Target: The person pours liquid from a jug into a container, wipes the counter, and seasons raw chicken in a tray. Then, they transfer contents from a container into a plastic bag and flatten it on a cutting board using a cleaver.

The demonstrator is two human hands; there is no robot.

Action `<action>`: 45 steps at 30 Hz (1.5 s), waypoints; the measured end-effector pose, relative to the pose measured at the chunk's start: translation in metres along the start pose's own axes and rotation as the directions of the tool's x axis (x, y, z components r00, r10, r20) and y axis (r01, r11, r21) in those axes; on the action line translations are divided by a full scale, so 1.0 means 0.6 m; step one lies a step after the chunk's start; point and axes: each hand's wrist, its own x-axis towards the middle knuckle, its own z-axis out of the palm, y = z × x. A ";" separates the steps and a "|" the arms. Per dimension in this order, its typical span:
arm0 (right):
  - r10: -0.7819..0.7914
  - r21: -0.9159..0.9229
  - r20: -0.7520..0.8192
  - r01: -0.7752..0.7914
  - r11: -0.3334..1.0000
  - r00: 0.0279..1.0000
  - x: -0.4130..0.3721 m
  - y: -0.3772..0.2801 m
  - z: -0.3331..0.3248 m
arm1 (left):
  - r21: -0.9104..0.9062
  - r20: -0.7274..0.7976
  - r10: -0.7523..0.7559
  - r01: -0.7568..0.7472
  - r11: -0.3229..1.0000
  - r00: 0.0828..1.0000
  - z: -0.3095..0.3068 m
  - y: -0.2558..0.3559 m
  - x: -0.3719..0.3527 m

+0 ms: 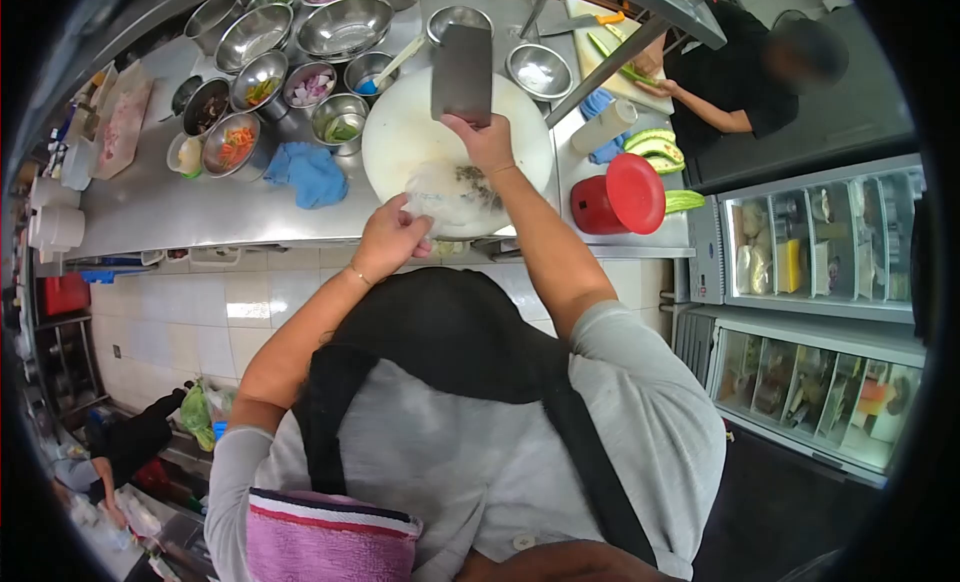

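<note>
A wide cleaver (462, 74) stands out over the round white cutting board (395, 147), its handle in my right hand (485, 145). Lower on the board lies a clear plastic bag (440, 197) with dark bits (475, 182) at its right side. My left hand (395, 230) pinches the bag's left edge at the board's near rim. The blade is apart from the bag. A blue cloth (306, 174) lies on the steel counter left of the board.
Metal bowls (345, 27) of cut vegetables crowd the back left. At right are a red container (625, 194), a bottle (603, 127) and a shelf post (610, 70). Beyond it, a co-worker (740, 77) handles green vegetables. Another person (125, 447) is at lower left.
</note>
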 end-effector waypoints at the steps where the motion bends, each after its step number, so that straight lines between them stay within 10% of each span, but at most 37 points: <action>1: -0.076 -0.011 0.030 0.077 0.997 0.997 0.009 -0.002 0.004 | -0.028 -0.016 0.009 -0.009 1.000 1.000 -0.003 0.000 0.006; 9: 0.064 -0.038 0.041 -0.063 0.997 0.997 -0.005 -0.016 -0.038 | -0.007 -0.026 0.000 0.000 1.000 1.000 -0.003 0.006 -0.006; 11: 0.019 0.287 0.083 -0.042 0.957 0.996 -0.009 -0.059 -0.056 | 0.000 -0.010 0.011 -0.011 1.000 1.000 -0.006 -0.005 0.005; 23: 0.006 -0.061 -0.064 -0.010 0.998 0.998 -0.018 0.015 -0.002 | -0.050 0.023 -0.003 0.005 0.999 1.000 0.009 0.007 0.015; 39: 0.088 0.159 0.226 -0.126 0.979 0.970 0.000 -0.114 -0.041 | -0.022 0.027 -0.005 0.006 1.000 1.000 0.022 0.023 0.008; 42: -0.120 0.047 -0.034 0.121 0.991 0.992 -0.039 -0.084 -0.006 | -0.024 -0.013 -0.022 0.022 0.999 1.000 0.020 0.016 0.015; 45: 0.063 0.043 0.025 -0.064 0.997 0.998 -0.025 -0.038 -0.016 | -0.061 0.028 0.006 -0.005 0.998 1.000 0.026 0.009 0.016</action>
